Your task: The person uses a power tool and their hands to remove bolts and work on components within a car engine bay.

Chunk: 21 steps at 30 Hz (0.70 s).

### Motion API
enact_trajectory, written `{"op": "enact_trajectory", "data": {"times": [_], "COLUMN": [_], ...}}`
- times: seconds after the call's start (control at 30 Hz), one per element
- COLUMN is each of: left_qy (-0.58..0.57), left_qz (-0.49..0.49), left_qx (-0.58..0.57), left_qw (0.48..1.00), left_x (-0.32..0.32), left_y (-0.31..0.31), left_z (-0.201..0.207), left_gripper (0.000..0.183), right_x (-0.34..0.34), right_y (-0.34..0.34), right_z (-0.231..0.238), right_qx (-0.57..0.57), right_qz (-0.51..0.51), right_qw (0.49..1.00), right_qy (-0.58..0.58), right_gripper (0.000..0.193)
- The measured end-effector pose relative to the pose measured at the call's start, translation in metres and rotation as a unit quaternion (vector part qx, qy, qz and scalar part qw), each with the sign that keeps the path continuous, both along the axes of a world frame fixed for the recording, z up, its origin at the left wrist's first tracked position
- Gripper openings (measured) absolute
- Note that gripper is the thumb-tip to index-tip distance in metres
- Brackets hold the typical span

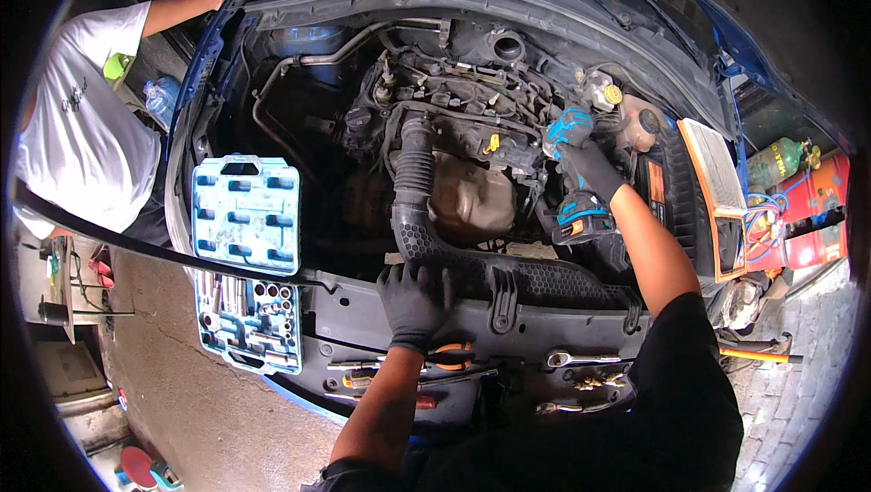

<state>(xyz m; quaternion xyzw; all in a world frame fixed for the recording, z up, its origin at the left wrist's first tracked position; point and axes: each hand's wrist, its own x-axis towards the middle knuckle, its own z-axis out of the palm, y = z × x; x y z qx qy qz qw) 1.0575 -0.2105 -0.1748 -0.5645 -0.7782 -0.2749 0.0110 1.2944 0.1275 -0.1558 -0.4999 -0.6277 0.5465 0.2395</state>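
Observation:
My right hand (pixel 585 170), in a black glove, is wrapped round the grip of a blue and black cordless driver (pixel 569 131). The tool's head is over the right side of the engine (pixel 454 97), near a yellow dipstick handle (pixel 492 144); whether its tip touches anything is hidden. My left hand (pixel 414 304), also gloved in black, lies on the front panel with its fingers apart, against the bend of a black air intake duct (pixel 413 229). Its ribbed section rises toward the engine beside a tan metal cover (pixel 472 194).
An open blue socket case (pixel 247 211) hangs over the left front edge. Pliers (pixel 451 356), a ratchet (pixel 581 360) and screwdrivers lie along the front panel. An air filter (pixel 712 170) leans at right. Another person (pixel 91 129) stands at left, one hand on the car.

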Motion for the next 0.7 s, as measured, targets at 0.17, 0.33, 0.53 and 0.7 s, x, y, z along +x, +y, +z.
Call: {"op": "enact_trajectory", "data": {"times": [0.17, 0.33, 0.53, 0.7], "left_qy": [-0.012, -0.015, -0.012, -0.014], "left_qz": [-0.004, -0.005, 0.0, -0.001], "left_qx": [-0.001, 0.005, -0.011, -0.003], "left_qw": [1.0, 1.0, 1.0, 1.0], "left_x": [0.001, 0.001, 0.001, 0.002], "left_y": [-0.001, 0.001, -0.002, -0.001], "left_z": [0.003, 0.001, 0.004, -0.004], "left_gripper": [0.023, 0.024, 0.024, 0.024], "right_x": [0.02, 0.03, 0.016, 0.01], "right_y": [0.026, 0.034, 0.022, 0.025], "right_z": [0.026, 0.025, 0.002, 0.001], "right_qx": [-0.005, 0.069, -0.037, -0.05], "right_qz": [0.135, 0.245, 0.095, 0.058], "right_qw": [0.972, 0.933, 0.993, 0.994], "right_qy": [-0.193, -0.255, -0.066, -0.083], "right_gripper": [0.039, 0.04, 0.033, 0.026]}}
